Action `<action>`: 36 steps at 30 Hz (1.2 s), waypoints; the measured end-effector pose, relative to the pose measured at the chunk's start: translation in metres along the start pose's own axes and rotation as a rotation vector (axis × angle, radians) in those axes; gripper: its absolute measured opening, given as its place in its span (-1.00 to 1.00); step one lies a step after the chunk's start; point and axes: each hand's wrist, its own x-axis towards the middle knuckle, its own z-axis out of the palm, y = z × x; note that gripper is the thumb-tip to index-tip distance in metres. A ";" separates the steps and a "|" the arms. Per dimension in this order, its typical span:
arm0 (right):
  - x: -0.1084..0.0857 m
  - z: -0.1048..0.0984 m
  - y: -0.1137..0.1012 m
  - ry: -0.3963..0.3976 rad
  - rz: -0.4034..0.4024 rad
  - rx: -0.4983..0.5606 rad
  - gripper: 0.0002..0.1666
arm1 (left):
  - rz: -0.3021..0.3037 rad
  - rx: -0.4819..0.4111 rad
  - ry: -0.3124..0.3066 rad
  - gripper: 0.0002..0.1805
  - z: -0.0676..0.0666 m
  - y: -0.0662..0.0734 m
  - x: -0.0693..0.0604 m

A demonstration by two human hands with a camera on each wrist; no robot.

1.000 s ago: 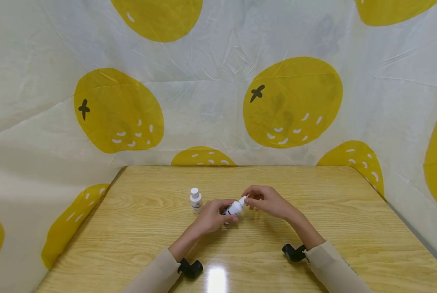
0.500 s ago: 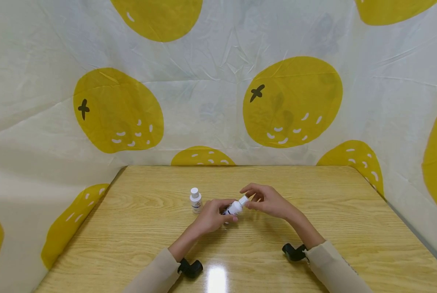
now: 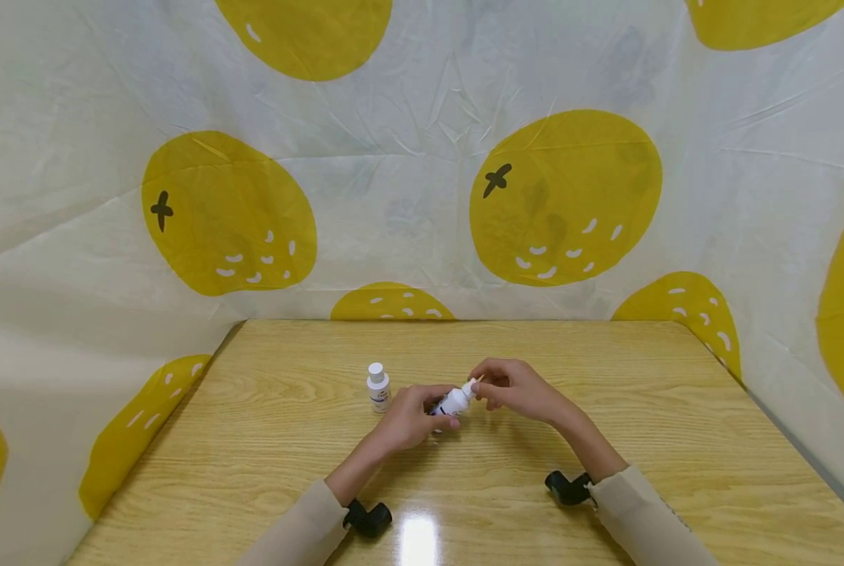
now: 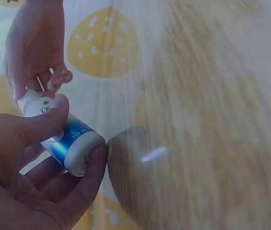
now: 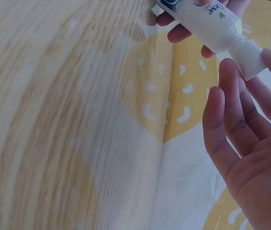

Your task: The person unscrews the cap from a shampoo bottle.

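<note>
Change: fingers of the right hand (image 3: pixel 515 390) are drawn in again round the cap (image 5: pixel 247 60), judged a renewed hold, the cap still seated | Pose: cap is pinched by right thumb and fingertip; tilted bottle (image 3: pixel 453 402) is clamped in the left hand (image 3: pixel 409 418), between left and right edges of the table (image 3: pixel 493 519).

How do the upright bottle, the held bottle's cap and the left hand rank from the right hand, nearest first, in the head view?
1. Cap: touching the right hand.
2. Left hand: left of the cap.
3. Upright bottle: left of the left hand.
</note>
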 end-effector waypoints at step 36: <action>0.001 0.003 0.003 0.003 -0.071 -0.014 -0.64 | 0.007 0.000 -0.007 -0.60 0.000 0.000 0.000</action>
